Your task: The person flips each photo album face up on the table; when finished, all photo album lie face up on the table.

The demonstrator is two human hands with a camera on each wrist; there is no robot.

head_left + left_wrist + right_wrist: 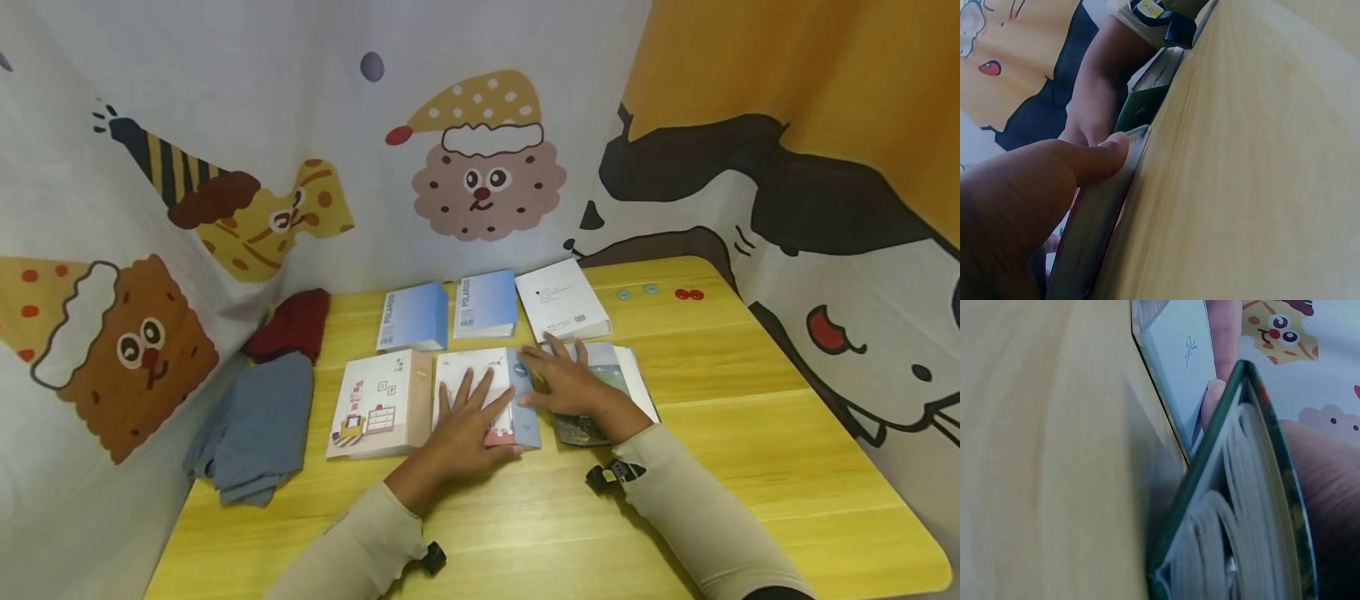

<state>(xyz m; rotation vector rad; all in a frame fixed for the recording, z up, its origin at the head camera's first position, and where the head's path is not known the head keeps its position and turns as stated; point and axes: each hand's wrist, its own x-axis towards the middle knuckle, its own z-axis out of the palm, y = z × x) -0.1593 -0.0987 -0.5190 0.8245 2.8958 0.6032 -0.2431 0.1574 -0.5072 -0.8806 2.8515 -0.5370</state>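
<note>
A white book with a pale blue spine (529, 432) lies in the middle of the front row. My left hand (471, 421) rests on its cover with the fingers spread. In the left wrist view the left thumb lies along the book's near edge, over the page block (1094, 231). My right hand (573, 387) reaches across a book with a dark painted cover (582, 428), its fingertips at the blue spine. The right wrist view shows that painted book's dark green hard cover (1200, 465) and thick pages up close.
Left of the hands lies a white book with a peach spine (420, 408). Behind stand two blue albums (412, 315) and a white book (562, 296). Red buttons (689, 294) and pale blue buttons (650, 288) sit back right. Folded grey-blue cloth (262, 425) and dark red cloth (292, 327) lie at left.
</note>
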